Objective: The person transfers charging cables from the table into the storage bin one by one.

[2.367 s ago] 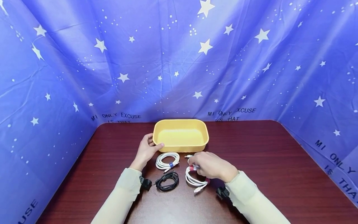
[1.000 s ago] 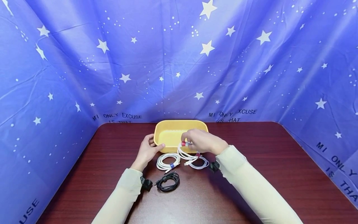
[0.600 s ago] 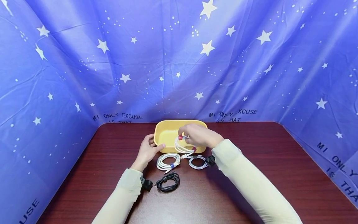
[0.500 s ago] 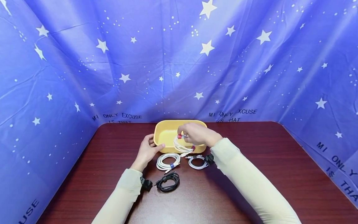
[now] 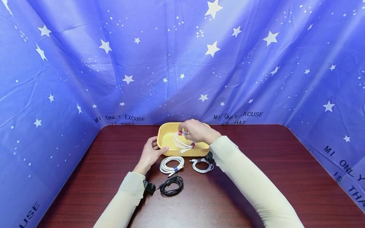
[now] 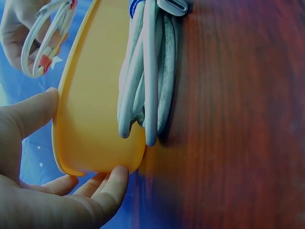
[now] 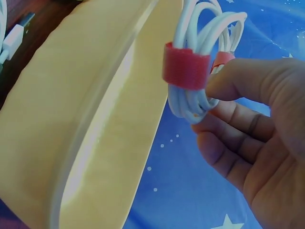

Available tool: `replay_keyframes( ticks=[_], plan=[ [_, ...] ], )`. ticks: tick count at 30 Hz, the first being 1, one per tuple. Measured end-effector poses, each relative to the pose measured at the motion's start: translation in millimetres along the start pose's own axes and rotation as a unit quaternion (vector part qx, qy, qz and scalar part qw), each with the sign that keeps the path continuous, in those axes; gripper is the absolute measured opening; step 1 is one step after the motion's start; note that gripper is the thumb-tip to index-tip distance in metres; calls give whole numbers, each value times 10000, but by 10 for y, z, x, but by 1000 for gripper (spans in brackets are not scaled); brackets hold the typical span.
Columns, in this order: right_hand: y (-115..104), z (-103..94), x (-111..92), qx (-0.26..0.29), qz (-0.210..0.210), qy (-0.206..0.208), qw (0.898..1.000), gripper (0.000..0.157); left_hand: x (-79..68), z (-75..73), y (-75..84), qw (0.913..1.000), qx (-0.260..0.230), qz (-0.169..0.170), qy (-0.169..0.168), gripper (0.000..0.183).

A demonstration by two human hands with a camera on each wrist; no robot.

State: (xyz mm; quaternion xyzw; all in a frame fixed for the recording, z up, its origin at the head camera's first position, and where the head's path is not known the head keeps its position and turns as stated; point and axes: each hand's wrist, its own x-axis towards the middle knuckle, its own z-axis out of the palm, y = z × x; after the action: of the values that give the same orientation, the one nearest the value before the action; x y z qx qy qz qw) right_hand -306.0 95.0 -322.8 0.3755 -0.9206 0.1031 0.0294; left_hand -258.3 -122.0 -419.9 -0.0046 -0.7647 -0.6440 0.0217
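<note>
In the head view my right hand (image 5: 196,130) pinches a coiled white charging cable (image 5: 177,143) with red straps, holding it over the yellow bin (image 5: 174,152). The right wrist view shows thumb and fingers at one red strap (image 7: 186,67), the coil hanging beside the bin's rim. My left hand (image 5: 149,153) grips the bin's left end, thumb on the front rim and fingers round the side. In front of the bin lie a white cable (image 5: 163,165) with a blue strap and a thinner white cable (image 5: 201,171) with a dark strap.
A coiled black cable (image 5: 172,192) lies nearer on the dark red wooden table (image 5: 256,164). Blue star-printed curtains (image 5: 182,47) stand behind and on both sides. Black wrist cameras sit at both cuffs.
My right hand has picked up the red-strapped white cable from the table and carried it forward and left over the bin. The thinner white cable is now uncovered. My left hand stays at the bin.
</note>
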Motion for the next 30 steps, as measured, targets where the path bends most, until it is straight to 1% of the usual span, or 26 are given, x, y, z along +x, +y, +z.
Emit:
replay_keyframes(
  ticks=[5, 10, 16, 22, 26, 30],
  plan=[
    [14, 9, 86, -25, -11, 58, 10000, 23, -1, 7, 9, 10000, -14, -34, -22, 68],
    [18, 40, 167, 22, 98, 113, 9999, 25, -3, 8, 9, 10000, 23, -69, -47, 69],
    [29, 119, 250, 168, 316, 39, 9994, 28, 2, 1, 5, 10000, 20, -75, -37, 70],
    [70, 186, 313, 159, 526, -54, 9985, 29, 17, 2, -10, 10000, 78, -33, 9, 69],
    [114, 216, 348, 77, 547, -40, 9985, 29, 27, -1, -22, 10000, 87, 29, 15, 69],
    [162, 271, 378, 25, 529, -74, 9986, 28, 30, -8, -23, 10000, 44, 10, 26, 69]
  ],
)
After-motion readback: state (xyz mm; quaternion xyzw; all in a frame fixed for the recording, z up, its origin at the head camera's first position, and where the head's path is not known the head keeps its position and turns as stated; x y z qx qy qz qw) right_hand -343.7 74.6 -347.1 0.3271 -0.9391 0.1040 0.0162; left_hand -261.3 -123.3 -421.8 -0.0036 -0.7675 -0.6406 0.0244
